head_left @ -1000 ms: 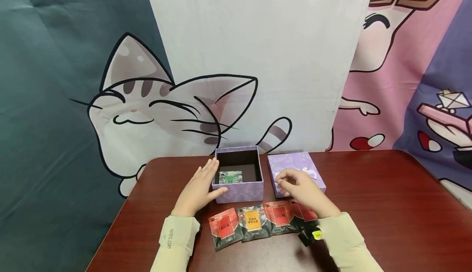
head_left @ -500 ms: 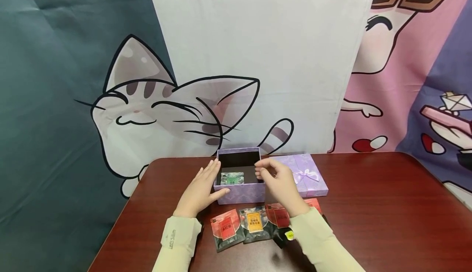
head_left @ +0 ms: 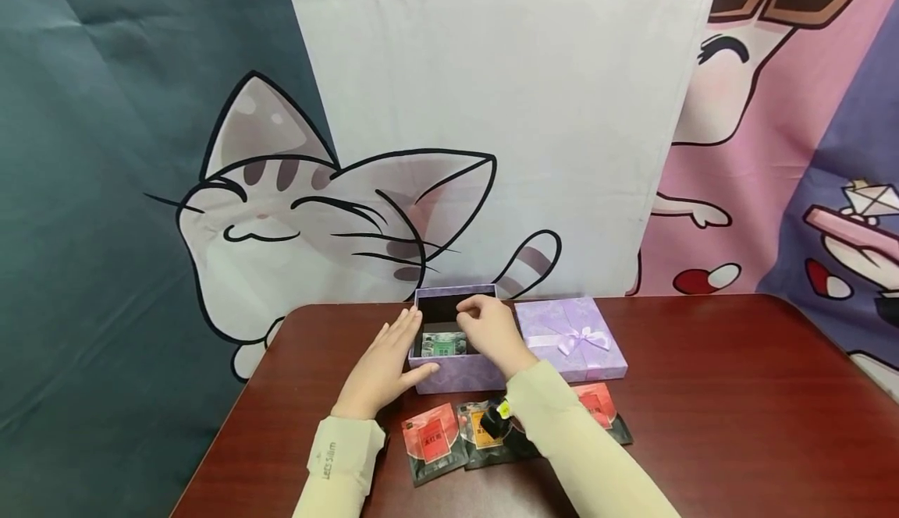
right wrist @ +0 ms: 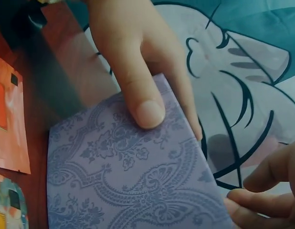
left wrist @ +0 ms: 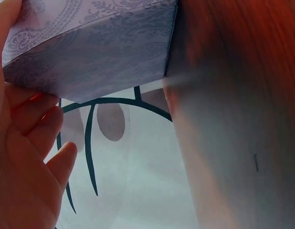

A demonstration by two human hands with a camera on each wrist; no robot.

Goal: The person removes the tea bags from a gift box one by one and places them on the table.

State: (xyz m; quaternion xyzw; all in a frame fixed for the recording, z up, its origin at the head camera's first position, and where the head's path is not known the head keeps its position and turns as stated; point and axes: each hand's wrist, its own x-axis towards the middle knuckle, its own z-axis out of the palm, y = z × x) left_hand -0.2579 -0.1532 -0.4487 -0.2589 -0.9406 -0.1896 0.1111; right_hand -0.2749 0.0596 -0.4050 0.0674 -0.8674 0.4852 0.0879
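A purple patterned gift box (head_left: pixel 456 377) stands without its lid, and a green-labelled sachet (head_left: pixel 444 344) lies inside. My left hand (head_left: pixel 382 362) rests on the box's left front corner, thumb against the front and straight fingers along the side. Over the right part of the box opening is my right hand (head_left: pixel 495 335), its fingers loosely bent with nothing visible between them. In the right wrist view, the bent fingers of my right hand (right wrist: pixel 269 191) appear near the box rim (right wrist: pixel 210 174). The tips are partly out of that frame.
The box's lid (head_left: pixel 572 338), with a lilac bow, lies right of the box. In front are a red sachet (head_left: pixel 433 441), a yellow-labelled sachet (head_left: pixel 485 459) and, at right, another red sachet (head_left: pixel 597 402); my right sleeve covers part of the row. A printed backdrop (head_left: pixel 548 112) hangs behind the table.
My right hand has moved left from above the lid to over the box opening, uncovering the lid's bow. My left hand has stayed on the box corner. The view has shifted slightly.
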